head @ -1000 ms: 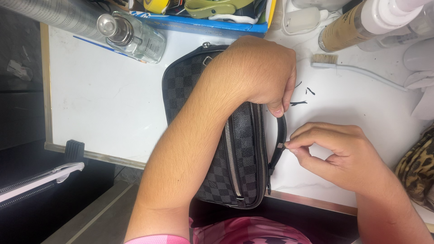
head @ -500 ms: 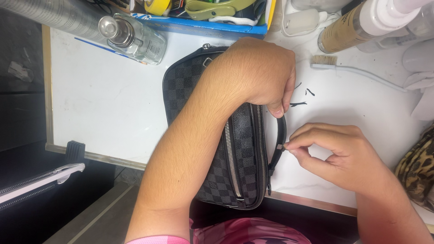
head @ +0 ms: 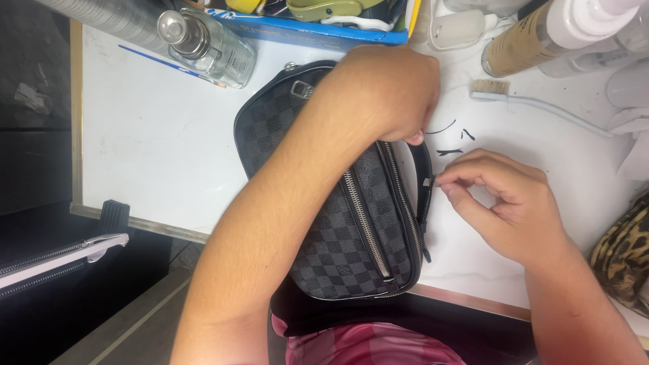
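Note:
A dark grey checkered bag (head: 338, 236) with two zippers lies on the white table (head: 149, 155). My left hand (head: 385, 88) is closed over the bag's upper right edge, gripping where its black strap (head: 424, 192) begins. The strap runs down along the bag's right side. My right hand (head: 497, 196) pinches a tiny pale bit at the strap's edge between thumb and forefinger; what it is cannot be made out. Small black scraps (head: 451, 138) lie on the table just above my right hand.
A glass bottle (head: 206, 44) stands at the top left beside a blue tray (head: 324, 27) of tools. A toothbrush (head: 534, 101) and spray bottles (head: 541, 34) lie top right. A leopard-print item (head: 625, 257) sits at the right edge. A black bag (head: 54, 260) sits lower left.
The right hand's pinching fingertips have shifted slightly along the strap edge. My left hand and the bag stay put.

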